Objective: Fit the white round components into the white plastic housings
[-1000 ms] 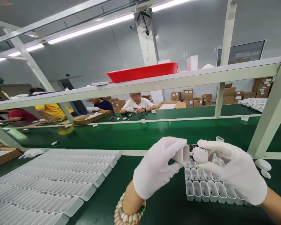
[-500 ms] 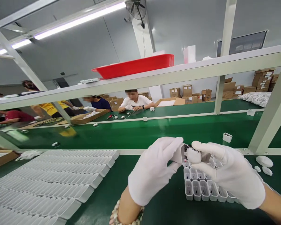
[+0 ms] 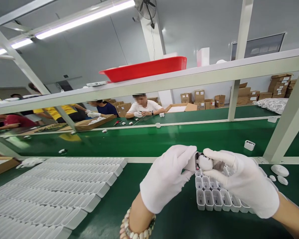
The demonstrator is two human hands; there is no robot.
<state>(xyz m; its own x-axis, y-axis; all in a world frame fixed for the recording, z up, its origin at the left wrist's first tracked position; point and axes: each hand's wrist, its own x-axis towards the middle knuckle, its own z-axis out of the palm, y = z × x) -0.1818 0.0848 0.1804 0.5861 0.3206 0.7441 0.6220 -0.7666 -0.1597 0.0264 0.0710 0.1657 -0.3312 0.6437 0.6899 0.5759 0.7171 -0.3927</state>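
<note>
Both my hands wear white gloves and meet above the bench. My left hand (image 3: 168, 179) is closed on a white plastic housing (image 3: 191, 162), mostly covered by the fingers. Between the thumb and fingers of my right hand (image 3: 249, 184) is a rounded white plastic part (image 3: 205, 163), with dark inner pieces on its left side. It sits against the open right end of the housing; how deep it goes in is hidden. Below my right hand stand rows of open white housings (image 3: 217, 199), partly covered by that hand.
Long rows of white housings (image 3: 72, 217) fill the bench at left. Loose white caps (image 3: 279, 170) lie at right. Beyond the bench runs a green conveyor belt (image 3: 176, 141) carrying a white unit (image 3: 249, 145). A shelf overhead holds a red tray (image 3: 144, 69). Several people work opposite.
The rounded part and the housing look slightly closer together, with fewer dark inner pieces showing. Units on the belt have shifted right. Both hands stay nearly in place.
</note>
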